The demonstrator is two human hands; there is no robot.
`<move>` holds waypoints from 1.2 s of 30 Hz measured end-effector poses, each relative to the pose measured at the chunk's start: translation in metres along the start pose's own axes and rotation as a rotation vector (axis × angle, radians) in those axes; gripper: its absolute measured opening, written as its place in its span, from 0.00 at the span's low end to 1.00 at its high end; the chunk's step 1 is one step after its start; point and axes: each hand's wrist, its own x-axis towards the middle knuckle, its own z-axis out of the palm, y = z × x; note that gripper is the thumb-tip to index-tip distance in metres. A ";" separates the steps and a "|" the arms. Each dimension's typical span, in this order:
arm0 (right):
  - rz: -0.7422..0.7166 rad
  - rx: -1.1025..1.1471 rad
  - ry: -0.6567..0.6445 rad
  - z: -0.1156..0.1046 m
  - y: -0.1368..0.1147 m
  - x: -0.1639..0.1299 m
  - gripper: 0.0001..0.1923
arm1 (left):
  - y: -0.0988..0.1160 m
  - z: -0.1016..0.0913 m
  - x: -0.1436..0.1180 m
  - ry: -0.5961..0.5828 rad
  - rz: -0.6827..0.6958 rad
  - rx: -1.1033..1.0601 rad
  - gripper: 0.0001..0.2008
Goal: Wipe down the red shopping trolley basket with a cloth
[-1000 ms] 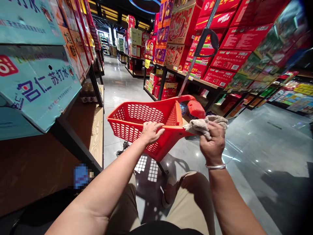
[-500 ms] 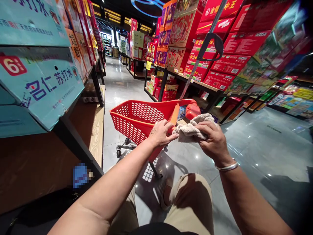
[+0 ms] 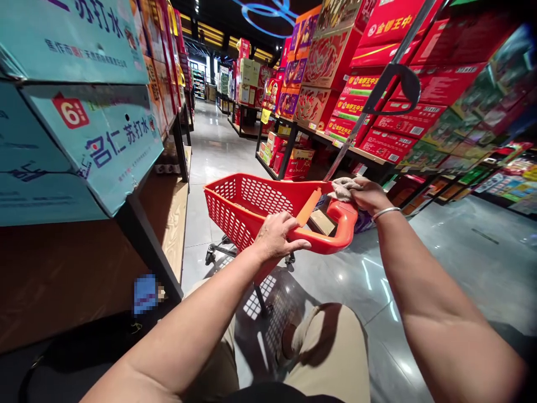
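While the left hand [image 3: 277,238] is gripping the red basket cart's [image 3: 251,204] near rim to steady it, the right hand [image 3: 367,194] is clutching a beige cloth [image 3: 343,188], pressing it onto the handle [image 3: 342,224].

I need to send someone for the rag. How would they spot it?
In the aisle between the shelves stands a red cart. At its handle's far end, the right hand presses a cloth down. It is the only crumpled beige thing among red plastic and boxes.
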 end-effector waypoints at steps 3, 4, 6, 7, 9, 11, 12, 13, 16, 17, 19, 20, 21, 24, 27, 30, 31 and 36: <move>-0.012 -0.030 -0.154 -0.012 -0.029 -0.033 0.14 | 0.000 -0.002 -0.001 -0.004 -0.017 -0.009 0.27; -0.086 -0.065 -0.145 -0.015 -0.040 -0.048 0.15 | -0.001 -0.002 -0.001 -0.005 -0.019 -0.015 0.26; -0.260 -0.105 -0.099 -0.020 -0.058 -0.078 0.15 | -0.002 -0.003 -0.002 -0.001 -0.010 -0.029 0.26; -0.330 -0.106 -0.073 -0.021 -0.065 -0.091 0.14 | -0.003 -0.004 -0.003 0.004 -0.001 -0.035 0.26; -0.397 -0.069 -0.029 -0.022 -0.069 -0.106 0.11 | -0.005 -0.004 -0.006 0.013 0.020 -0.050 0.26; -0.388 -0.023 0.040 -0.021 -0.063 -0.107 0.09 | -0.007 -0.005 -0.007 0.019 0.040 -0.068 0.26; -0.366 -0.008 0.089 -0.019 -0.056 -0.104 0.09 | -0.007 -0.005 -0.008 0.020 0.046 -0.076 0.26; -0.324 0.001 0.142 -0.017 -0.049 -0.100 0.10 | -0.008 -0.005 -0.008 0.021 0.050 -0.082 0.26; -0.131 0.024 0.258 -0.009 -0.036 -0.099 0.12 | -0.007 -0.005 -0.007 0.024 0.045 -0.084 0.27; -0.077 0.037 0.269 -0.007 -0.038 -0.105 0.12 | -0.007 -0.005 -0.007 0.026 0.042 -0.081 0.28; -0.053 0.055 0.268 -0.003 -0.050 -0.127 0.12 | -0.007 -0.005 -0.006 0.030 0.041 -0.079 0.28; -0.088 0.057 0.262 -0.003 -0.060 -0.140 0.11 | -0.007 -0.004 -0.006 0.031 0.043 -0.081 0.28; -0.144 0.052 0.250 -0.004 -0.071 -0.153 0.09 | -0.007 -0.004 -0.006 0.033 0.047 -0.084 0.28; -0.351 -0.041 0.117 -0.018 -0.105 -0.181 0.07 | -0.008 -0.004 -0.007 0.042 0.055 -0.092 0.27; -0.472 -0.165 -0.151 -0.044 -0.120 -0.182 0.12 | -0.009 -0.004 -0.007 0.052 0.062 -0.090 0.28; -0.548 -0.183 -0.399 -0.068 -0.112 -0.169 0.16 | -0.011 -0.003 -0.008 0.066 0.079 -0.099 0.28; -0.570 -0.170 -0.447 -0.074 -0.107 -0.164 0.16 | -0.011 -0.003 -0.008 0.069 0.085 -0.104 0.28; -0.549 -0.111 -0.574 -0.077 -0.097 -0.133 0.10 | -0.011 -0.001 -0.008 0.066 0.086 -0.098 0.28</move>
